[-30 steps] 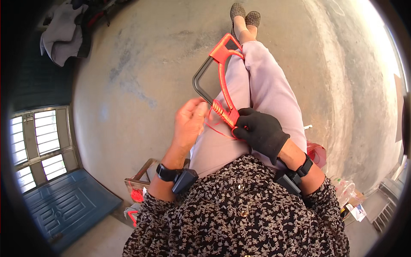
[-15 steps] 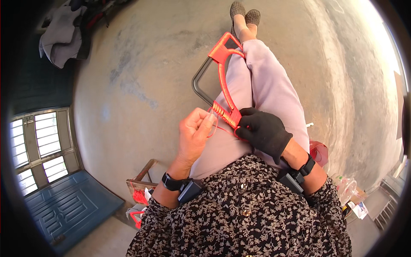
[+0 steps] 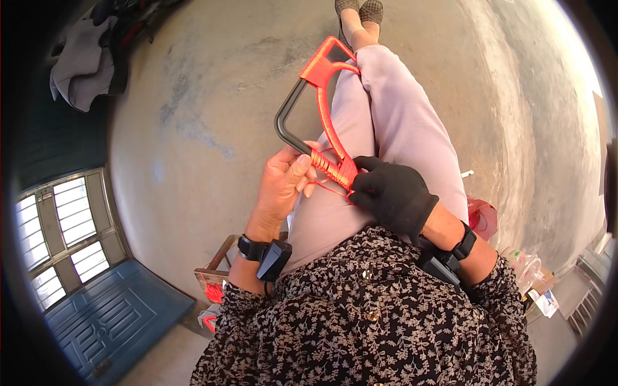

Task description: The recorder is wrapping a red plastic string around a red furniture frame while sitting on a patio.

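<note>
Over my thighs lies a bent black tube frame [image 3: 285,119], partly wrapped in red cord, with a curved red-wrapped strip [image 3: 327,122] joined to it. My left hand [image 3: 283,177], bare, has its fingers closed at the near part of the tube, beside a tight coil of red cord [image 3: 329,168]. Some of its fingers pass behind the tube. A loose loop of the cord runs from these fingers toward my right hand [image 3: 394,196]. That hand wears a black glove and is closed around the near end of the wrapped frame, hiding that end.
A blue panelled door [image 3: 122,315] and a barred window [image 3: 74,206] are at the left. On my left stands a wooden stool or box [image 3: 209,280] with red cord on it. A red container [image 3: 481,219] and clear plastic bags [image 3: 524,267] are at my right.
My left hand has gone from the front of the coil to around the tube, its fingers now partly behind it. The frame has shifted slightly left and up in view. My right hand keeps its grip.
</note>
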`<state>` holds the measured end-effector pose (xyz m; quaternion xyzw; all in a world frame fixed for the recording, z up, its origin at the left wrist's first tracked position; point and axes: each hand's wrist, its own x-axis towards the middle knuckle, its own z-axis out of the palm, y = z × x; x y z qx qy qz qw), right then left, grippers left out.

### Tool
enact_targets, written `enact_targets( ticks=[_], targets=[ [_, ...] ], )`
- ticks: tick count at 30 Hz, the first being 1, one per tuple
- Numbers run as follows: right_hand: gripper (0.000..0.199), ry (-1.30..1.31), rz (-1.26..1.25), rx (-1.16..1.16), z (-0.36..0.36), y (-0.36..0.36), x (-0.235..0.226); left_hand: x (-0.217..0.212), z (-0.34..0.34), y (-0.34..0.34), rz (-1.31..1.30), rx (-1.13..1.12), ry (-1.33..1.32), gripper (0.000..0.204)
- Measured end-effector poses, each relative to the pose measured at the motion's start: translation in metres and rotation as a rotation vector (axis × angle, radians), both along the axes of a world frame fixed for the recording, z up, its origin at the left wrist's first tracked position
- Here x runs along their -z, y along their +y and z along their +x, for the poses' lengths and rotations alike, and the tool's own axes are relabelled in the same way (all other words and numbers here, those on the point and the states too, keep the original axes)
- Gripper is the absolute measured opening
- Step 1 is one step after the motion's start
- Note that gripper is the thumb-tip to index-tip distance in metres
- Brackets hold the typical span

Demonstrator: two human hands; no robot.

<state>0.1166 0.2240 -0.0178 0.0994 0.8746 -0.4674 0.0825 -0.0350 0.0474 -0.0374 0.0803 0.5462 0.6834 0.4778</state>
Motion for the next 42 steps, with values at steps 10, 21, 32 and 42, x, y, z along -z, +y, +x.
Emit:
enact_targets(
  ticks=[10,21,32,42],
  targets=[
    [0.020,-0.005,0.067,-0.028,-0.003,-0.002,-0.003,0.002,0.019,0.002,-0.073,-0.035,0.038,0.024],
    [0.020,-0.031,0.001,0.027,0.001,-0.008,-0.005,-0.012,0.044,0.013,-0.378,-0.028,0.827,0.018],
    [0.013,0.341,-0.276,0.702,-0.005,0.034,-0.016,-0.059,-0.008,-0.027,0.272,0.012,-0.171,0.025],
    [0.017,0.293,-0.044,0.373,-0.065,-0.001,-0.001,-0.026,-0.016,-0.012,0.308,-0.002,-0.161,0.038]
  ],
)
